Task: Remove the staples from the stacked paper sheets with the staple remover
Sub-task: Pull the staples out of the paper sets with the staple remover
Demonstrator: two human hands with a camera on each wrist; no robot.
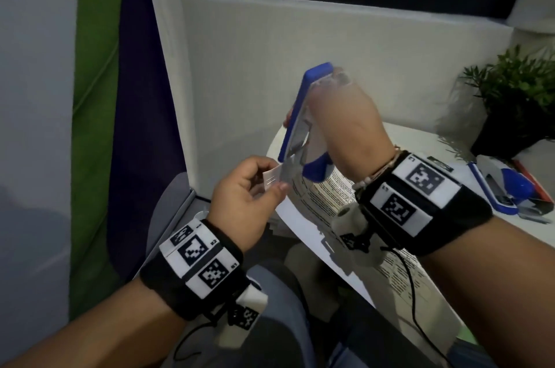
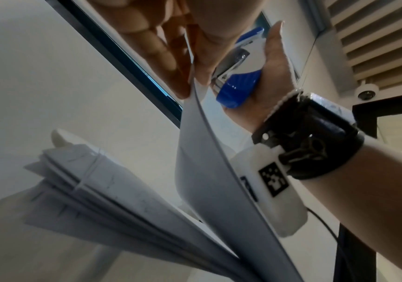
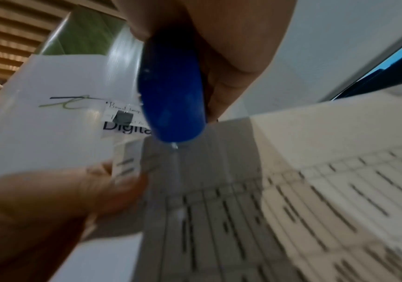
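Over the lap, left hand (image 1: 244, 193): thumb and fingers pinch the stapled corner, holding it up so the tool can bite.
Paper sheets (image 1: 303, 219): hanging from that pinch, two staples (image 1: 270, 180) showing just beside the thumb.
Right hand (image 1: 345, 124): clamped round the staple remover (image 1: 295, 109), nose down at that corner.
Table (image 1: 420, 139): stapler (image 1: 507, 190) and potted plant (image 1: 516, 91) set aside, well apart.

Behind the left grip (image 1: 241, 191), lower left, a wide black fabric wristband (image 1: 168, 289) carries a white plate of black-and-white square marker codes (image 1: 199, 259); the right grip (image 1: 345, 121), right of centre, has a matching band (image 1: 471, 217) plus a pale beaded cord bracelet (image 1: 378, 169). White plastic camera housings (image 1: 351, 217) hang beneath, trailing thin black cables (image 1: 410, 277).
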